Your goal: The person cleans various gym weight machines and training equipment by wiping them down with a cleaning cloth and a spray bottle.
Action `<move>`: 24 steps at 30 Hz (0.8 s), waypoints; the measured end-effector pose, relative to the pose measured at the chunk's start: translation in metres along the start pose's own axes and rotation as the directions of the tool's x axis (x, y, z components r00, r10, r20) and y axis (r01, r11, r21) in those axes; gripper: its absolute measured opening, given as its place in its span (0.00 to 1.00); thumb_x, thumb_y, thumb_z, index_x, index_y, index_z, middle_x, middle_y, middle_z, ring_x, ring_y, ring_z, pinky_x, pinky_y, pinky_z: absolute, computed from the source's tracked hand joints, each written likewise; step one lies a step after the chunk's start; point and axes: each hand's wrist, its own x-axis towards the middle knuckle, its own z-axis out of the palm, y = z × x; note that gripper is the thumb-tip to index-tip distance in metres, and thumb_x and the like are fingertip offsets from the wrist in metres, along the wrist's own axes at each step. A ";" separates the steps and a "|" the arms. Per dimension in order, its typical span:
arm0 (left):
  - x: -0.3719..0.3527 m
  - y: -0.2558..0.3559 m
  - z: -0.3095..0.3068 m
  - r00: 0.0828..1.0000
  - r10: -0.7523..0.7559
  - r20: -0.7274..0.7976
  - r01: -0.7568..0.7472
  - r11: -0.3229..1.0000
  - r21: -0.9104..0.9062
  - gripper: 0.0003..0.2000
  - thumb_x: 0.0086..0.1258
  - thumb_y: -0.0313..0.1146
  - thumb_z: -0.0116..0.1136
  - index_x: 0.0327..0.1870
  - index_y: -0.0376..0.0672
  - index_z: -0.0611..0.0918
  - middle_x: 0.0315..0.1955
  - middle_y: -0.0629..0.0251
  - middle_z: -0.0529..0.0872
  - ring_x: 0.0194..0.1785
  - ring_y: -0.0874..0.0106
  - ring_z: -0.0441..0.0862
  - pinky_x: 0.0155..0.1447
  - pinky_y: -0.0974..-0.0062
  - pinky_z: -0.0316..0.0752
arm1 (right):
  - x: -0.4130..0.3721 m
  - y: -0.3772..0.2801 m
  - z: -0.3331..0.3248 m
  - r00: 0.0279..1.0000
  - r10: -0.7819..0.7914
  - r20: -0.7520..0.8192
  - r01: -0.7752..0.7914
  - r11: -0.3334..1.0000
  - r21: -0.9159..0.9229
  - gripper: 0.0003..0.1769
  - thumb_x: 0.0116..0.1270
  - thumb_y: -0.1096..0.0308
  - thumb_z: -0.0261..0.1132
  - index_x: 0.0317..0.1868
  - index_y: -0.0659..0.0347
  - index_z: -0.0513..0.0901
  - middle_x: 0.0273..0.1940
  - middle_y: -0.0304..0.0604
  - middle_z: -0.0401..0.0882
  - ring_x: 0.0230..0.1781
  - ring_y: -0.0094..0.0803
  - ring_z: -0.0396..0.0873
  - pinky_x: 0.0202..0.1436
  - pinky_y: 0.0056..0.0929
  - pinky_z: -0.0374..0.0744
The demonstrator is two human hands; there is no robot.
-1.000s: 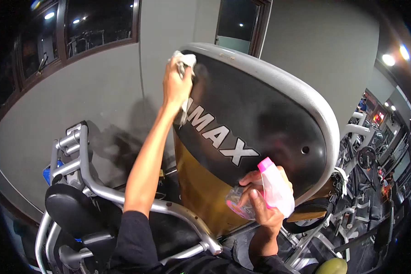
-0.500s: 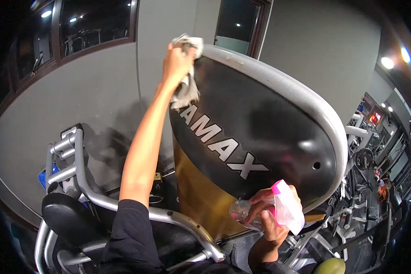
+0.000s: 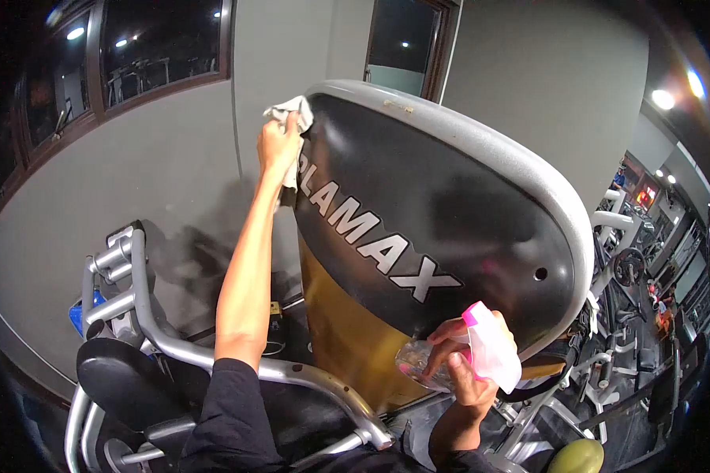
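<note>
My left hand [image 3: 279, 148] is closed around a whitish cloth [image 3: 292, 115], pressed to the upper left edge of a large black machine panel [image 3: 450, 205] with a silver rim and the letters "LAMAX". Part of the cloth hangs below the hand along the panel's edge. My right hand [image 3: 467, 378] grips a spray bottle [image 3: 493, 351] with a white and pink head and a clear body, in front of the panel's lower part. The bottle lies tilted, its clear end toward the left.
A silver tube frame [image 3: 166, 335] with a black pad [image 3: 126, 382] stands at the lower left. Below the panel is a gold section [image 3: 351, 339]. A grey wall [image 3: 134, 173] with windows is behind. Weight machines and a plate [image 3: 629, 268] fill the right side.
My left hand has moved left and down with the cloth, from the panel's top to its left edge, uncovering more lettering. The right hand still holds the bottle in nearly the same place.
</note>
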 end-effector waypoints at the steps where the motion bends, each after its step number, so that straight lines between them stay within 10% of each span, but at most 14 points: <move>1: -0.005 0.010 -0.002 0.993 0.115 0.008 -0.113 0.988 -0.103 0.20 0.67 0.49 0.54 0.37 0.36 0.83 0.24 0.55 0.86 0.33 0.57 0.86 0.41 0.62 0.77 | 0.000 0.001 -0.001 1.000 -0.009 0.000 0.009 1.000 -0.018 0.20 0.59 0.58 0.69 0.40 0.68 0.75 0.30 0.44 0.84 0.24 0.29 0.82 0.30 0.22 0.77; 13: -0.100 0.113 -0.023 0.625 0.780 0.031 -0.710 0.585 -0.393 0.20 0.54 0.30 0.64 0.51 0.48 0.81 0.49 0.53 0.82 0.47 0.53 0.82 0.50 0.68 0.78 | -0.002 0.002 0.007 0.999 -0.011 -0.038 0.012 1.000 0.027 0.22 0.61 0.56 0.67 0.40 0.69 0.75 0.29 0.45 0.84 0.24 0.28 0.82 0.27 0.21 0.76; 17: -0.077 0.090 -0.017 0.841 0.525 0.128 -0.409 0.773 -0.485 0.17 0.57 0.32 0.64 0.49 0.42 0.81 0.46 0.51 0.82 0.46 0.53 0.82 0.50 0.66 0.77 | -0.008 0.000 0.003 0.999 0.001 -0.036 -0.003 0.998 -0.059 0.21 0.61 0.57 0.67 0.39 0.69 0.77 0.29 0.44 0.83 0.22 0.28 0.81 0.26 0.21 0.75; 18: -0.059 0.072 -0.011 0.797 0.602 -0.052 -0.595 0.766 -0.245 0.16 0.59 0.34 0.63 0.49 0.39 0.80 0.46 0.51 0.82 0.46 0.54 0.82 0.50 0.64 0.76 | -0.009 -0.001 0.002 0.998 0.025 -0.051 -0.026 0.999 -0.021 0.20 0.61 0.57 0.66 0.39 0.69 0.77 0.29 0.44 0.83 0.22 0.29 0.80 0.27 0.22 0.75; 19: -0.036 0.038 -0.004 0.881 0.457 -0.123 -0.470 0.876 -0.110 0.15 0.63 0.36 0.61 0.46 0.36 0.81 0.46 0.50 0.82 0.46 0.53 0.82 0.50 0.62 0.75 | -0.013 -0.003 -0.002 0.998 0.019 -0.062 -0.021 0.999 -0.029 0.20 0.61 0.57 0.66 0.39 0.69 0.77 0.29 0.44 0.83 0.22 0.29 0.80 0.27 0.22 0.75; 22: -0.011 -0.016 0.006 0.988 0.146 -0.057 -0.148 0.988 -0.034 0.18 0.67 0.43 0.55 0.43 0.34 0.81 0.38 0.50 0.85 0.44 0.53 0.83 0.48 0.59 0.75 | -0.033 0.001 -0.018 0.993 0.025 -0.116 -0.035 0.996 -0.088 0.23 0.59 0.56 0.67 0.42 0.71 0.77 0.30 0.47 0.83 0.20 0.30 0.79 0.28 0.24 0.74; 24: -0.023 -0.021 0.010 0.973 0.186 -0.139 -0.205 0.969 -0.138 0.17 0.67 0.42 0.56 0.43 0.34 0.81 0.36 0.50 0.85 0.41 0.54 0.84 0.47 0.60 0.75 | -0.037 -0.002 -0.018 0.984 0.061 -0.168 -0.056 0.998 0.035 0.25 0.59 0.56 0.68 0.43 0.73 0.76 0.30 0.48 0.82 0.21 0.30 0.79 0.30 0.24 0.74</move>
